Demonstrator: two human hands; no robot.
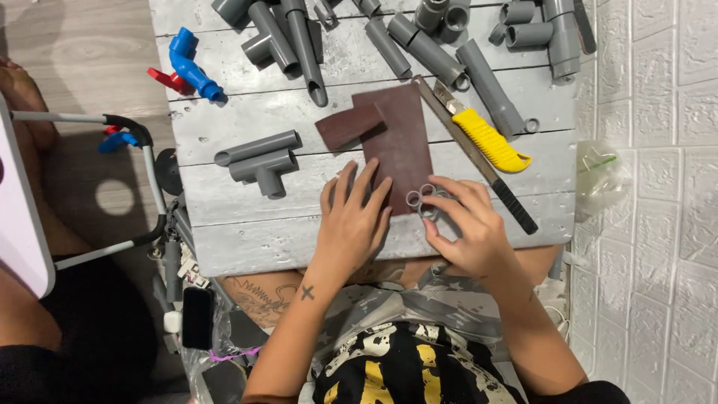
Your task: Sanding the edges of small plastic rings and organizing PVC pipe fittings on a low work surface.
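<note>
- The left hand (353,218) is lying flat with fingers spread apart on the near left part of the brown sandpaper sheet (400,146), gripping nothing; it looks to be pinning the sheet so it is not sliding on the table.
- The right hand (467,228) is closing its fingertips on a small grey pipe ring (428,191), pressing it down on the near edge of the sheet, apparently to rub its cut face flat against the grit.
- A second ring (413,199) is sitting touching the first, at about its 8 o'clock, between the two hands.
- A smaller folded piece of sandpaper (348,125) is lying across the sheet's far left corner, at about 11 o'clock from the left hand.
- A yellow utility knife (490,138) is resting at about 1 o'clock from the right hand, its blade end pointing away from the person.
- A long black-handled saw (479,161) is running diagonally just beside the knife, its handle coming close to the right hand, within easy reach.
- A grey pipe tee assembly (260,158) is lying at 10 o'clock from the left hand, well apart from the sheet.
- More grey pipe pieces (426,49) are crowding the far edge of the grey plank table (224,224) at 12 o'clock, kept clear of the working area.
- A blue tap (191,67) with a red handle is lying at the table's far left corner, at 10 o'clock.
</note>
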